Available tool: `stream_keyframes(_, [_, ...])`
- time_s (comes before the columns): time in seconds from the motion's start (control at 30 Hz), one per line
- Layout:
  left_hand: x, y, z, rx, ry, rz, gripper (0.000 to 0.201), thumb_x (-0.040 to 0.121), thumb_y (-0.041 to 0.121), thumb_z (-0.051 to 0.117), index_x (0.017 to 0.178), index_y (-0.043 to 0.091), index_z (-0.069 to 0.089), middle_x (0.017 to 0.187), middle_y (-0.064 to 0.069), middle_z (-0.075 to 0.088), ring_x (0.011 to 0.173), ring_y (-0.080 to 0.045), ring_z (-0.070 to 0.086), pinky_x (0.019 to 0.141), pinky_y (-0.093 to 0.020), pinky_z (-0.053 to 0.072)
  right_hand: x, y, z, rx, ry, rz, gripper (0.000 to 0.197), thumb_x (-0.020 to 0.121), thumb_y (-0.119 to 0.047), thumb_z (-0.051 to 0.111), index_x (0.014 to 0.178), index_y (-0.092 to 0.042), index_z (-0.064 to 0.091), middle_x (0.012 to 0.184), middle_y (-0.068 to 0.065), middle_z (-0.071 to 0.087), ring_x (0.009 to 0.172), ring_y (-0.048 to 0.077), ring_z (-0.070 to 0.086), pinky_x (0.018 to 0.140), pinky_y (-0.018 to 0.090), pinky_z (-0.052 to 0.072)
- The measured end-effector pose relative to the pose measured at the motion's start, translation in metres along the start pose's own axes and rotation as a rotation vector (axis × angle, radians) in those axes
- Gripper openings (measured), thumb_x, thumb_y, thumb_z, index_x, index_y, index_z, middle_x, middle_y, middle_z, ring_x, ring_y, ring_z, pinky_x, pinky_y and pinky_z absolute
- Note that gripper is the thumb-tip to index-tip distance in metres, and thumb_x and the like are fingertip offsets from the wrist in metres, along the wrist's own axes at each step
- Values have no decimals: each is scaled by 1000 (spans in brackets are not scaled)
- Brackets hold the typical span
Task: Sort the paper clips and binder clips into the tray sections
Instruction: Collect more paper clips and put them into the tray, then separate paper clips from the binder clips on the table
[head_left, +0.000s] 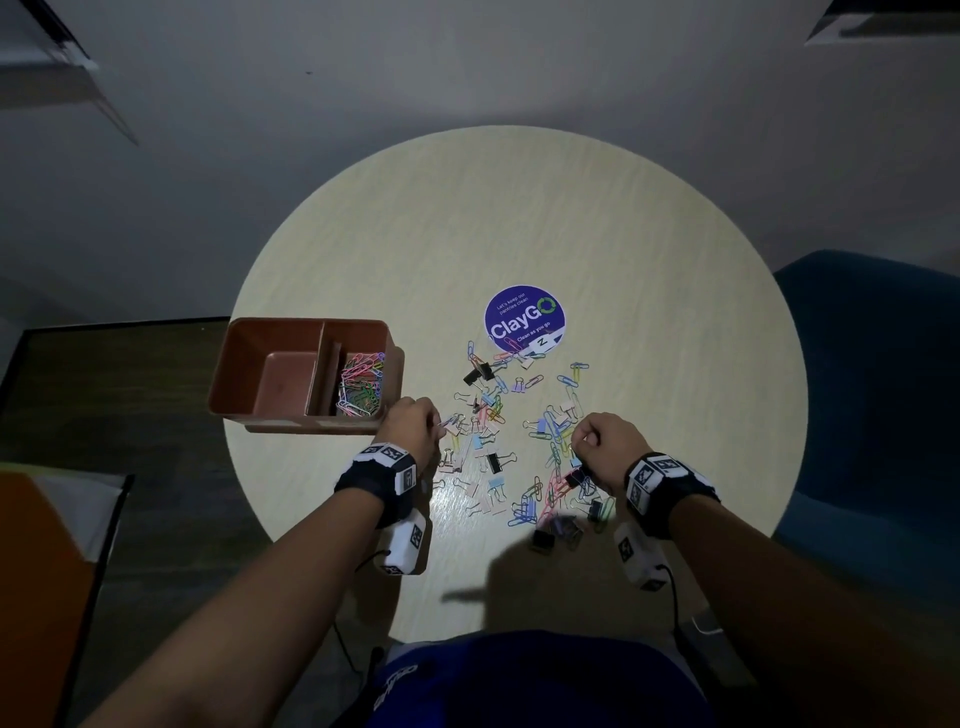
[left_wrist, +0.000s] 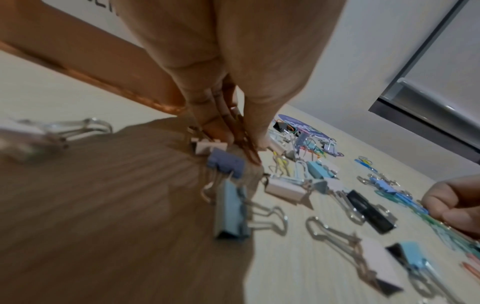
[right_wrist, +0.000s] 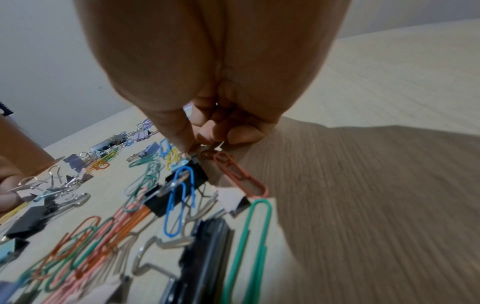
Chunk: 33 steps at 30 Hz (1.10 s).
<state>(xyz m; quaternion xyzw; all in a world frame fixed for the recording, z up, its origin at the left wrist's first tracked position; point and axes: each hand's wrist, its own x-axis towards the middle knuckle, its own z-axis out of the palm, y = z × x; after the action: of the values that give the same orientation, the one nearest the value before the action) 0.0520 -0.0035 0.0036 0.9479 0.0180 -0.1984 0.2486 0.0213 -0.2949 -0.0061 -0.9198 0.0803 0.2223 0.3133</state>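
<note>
Head view showed the tray (head_left: 228, 358) at the table's left, paper clips (head_left: 360, 384) only in its right section, the left bare; most clips (head_left: 498, 415) lay scattered. Left hand (head_left: 413, 426) and right hand (head_left: 605, 441) pinched into the pile; what each held, unclear.

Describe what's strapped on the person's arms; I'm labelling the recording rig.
Both forearms are bare, no sleeves. Each wrist wears a black band carrying white blocks printed with black square markers, and a white camera box hangs beneath. A thin black cable trails from the right one.
</note>
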Motion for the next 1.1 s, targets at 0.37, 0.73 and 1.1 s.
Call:
stream_keyframes(0.37, [-17,-5,-4,-84,84,-2,14,89,4,55,80,14,60,82,-3,65,77,-20,61,74,-29,50,0,0,1,5,7,5,14,83,-11,53,78,-19,64,93,1,64,86,21,60,71,25,41])
stream_keyframes(0.73, [-27,-5,-4,-3,65,11,14,83,8,61,95,8,68,92,-11,59,83,-27,62,81,-36,54,-1,1,2,5,9,2,13,82,-12,54,78,-19,63,91,2,64,82,23,60,70,25,41])
stream_keyframes(1.1, [-26,9,-3,5,29,-33,16,87,2,58,94,13,68,92,-10,66,88,-27,64,88,-35,52,-2,0,3,15,14,15,12,84,-13,52,81,-16,63,92,6,64,78,26,59,69,25,42])
